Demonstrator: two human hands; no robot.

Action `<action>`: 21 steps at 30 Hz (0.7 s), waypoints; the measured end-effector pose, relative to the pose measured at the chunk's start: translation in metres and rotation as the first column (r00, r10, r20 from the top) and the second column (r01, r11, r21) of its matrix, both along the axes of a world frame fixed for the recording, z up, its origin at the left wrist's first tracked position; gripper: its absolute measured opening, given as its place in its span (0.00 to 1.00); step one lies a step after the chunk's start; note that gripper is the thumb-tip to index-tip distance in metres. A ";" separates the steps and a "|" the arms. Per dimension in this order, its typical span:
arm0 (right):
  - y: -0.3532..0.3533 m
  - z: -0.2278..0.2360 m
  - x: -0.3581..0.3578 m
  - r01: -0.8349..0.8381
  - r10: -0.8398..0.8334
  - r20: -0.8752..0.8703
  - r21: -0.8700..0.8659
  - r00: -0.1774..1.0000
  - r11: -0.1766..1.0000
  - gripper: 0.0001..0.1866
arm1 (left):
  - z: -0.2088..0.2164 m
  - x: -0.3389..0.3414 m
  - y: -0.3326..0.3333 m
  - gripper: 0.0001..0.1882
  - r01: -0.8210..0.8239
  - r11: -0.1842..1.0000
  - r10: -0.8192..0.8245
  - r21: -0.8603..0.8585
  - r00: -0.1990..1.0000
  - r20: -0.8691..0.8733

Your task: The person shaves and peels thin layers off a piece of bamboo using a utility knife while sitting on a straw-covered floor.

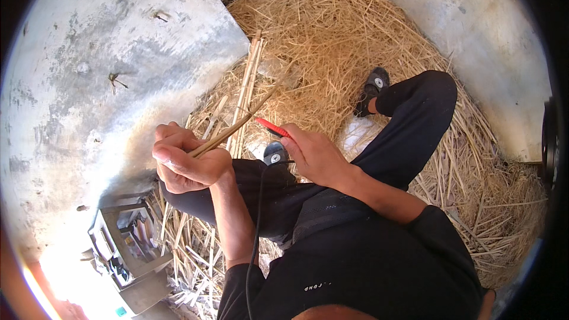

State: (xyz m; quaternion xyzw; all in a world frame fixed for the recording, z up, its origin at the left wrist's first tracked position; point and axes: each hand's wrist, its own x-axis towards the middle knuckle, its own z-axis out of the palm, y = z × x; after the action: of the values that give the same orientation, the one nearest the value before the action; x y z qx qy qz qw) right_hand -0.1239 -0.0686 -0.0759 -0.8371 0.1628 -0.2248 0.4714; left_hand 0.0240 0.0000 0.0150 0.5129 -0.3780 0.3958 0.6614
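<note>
My left hand (192, 157) is closed around one end of a thin brown bamboo strip (240, 123), which slants up and away to the right. In my right hand (317, 154) is a slim tool with a red and black handle (272, 127). Its red end points left and lies close beside the strip; I cannot tell whether they touch. What kind of working end the tool has is too small to make out. Beyond my hands, several long pale strips (248, 92) rest on the straw, leaning toward the wall corner.
A big heap of straw and shavings (320, 29) spreads ahead and to the right. Pale, worn walls (136, 29) stand left and far right. A small open cabinet (133, 243) sits at lower left. My bent legs and dark shoes (373, 88) lie beneath, and a black cord (258, 219) hangs down.
</note>
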 end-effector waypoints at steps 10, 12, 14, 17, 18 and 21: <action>0.004 0.006 0.004 0.138 -0.083 0.268 -0.196 0.960 0.971 0.08 | -0.001 0.001 0.000 0.27 -0.053 0.998 0.051 0.041 0.997 0.052; -0.012 -0.021 0.010 0.040 -0.063 -0.067 -0.301 0.996 0.953 0.08 | 0.000 -0.003 -0.001 0.27 -0.085 0.995 0.082 0.053 0.996 0.046; -0.004 -0.003 0.013 0.035 -0.085 -0.176 -0.272 0.981 0.962 0.07 | 0.004 0.002 0.002 0.27 -0.107 0.993 0.104 0.048 0.993 0.060; 0.021 0.033 0.007 0.084 -0.057 0.120 -0.237 0.991 0.968 0.07 | 0.001 -0.004 0.005 0.27 -0.091 0.995 0.089 0.043 0.994 0.060; 0.026 0.039 0.005 0.108 -0.036 0.299 -0.227 0.954 0.968 0.08 | 0.000 -0.003 0.004 0.26 -0.095 0.995 0.093 0.023 0.991 0.100; 0.000 -0.030 0.014 0.071 -0.093 -0.064 -0.285 0.994 0.956 0.08 | 0.002 -0.001 -0.002 0.26 -0.035 0.999 0.035 0.001 0.995 0.092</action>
State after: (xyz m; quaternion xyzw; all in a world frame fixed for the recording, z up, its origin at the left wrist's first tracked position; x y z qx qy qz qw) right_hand -0.1103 -0.0684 -0.1062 -0.8963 0.1816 -0.2329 0.3307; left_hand 0.0226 -0.0016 0.0169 0.5015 -0.3994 0.4302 0.6356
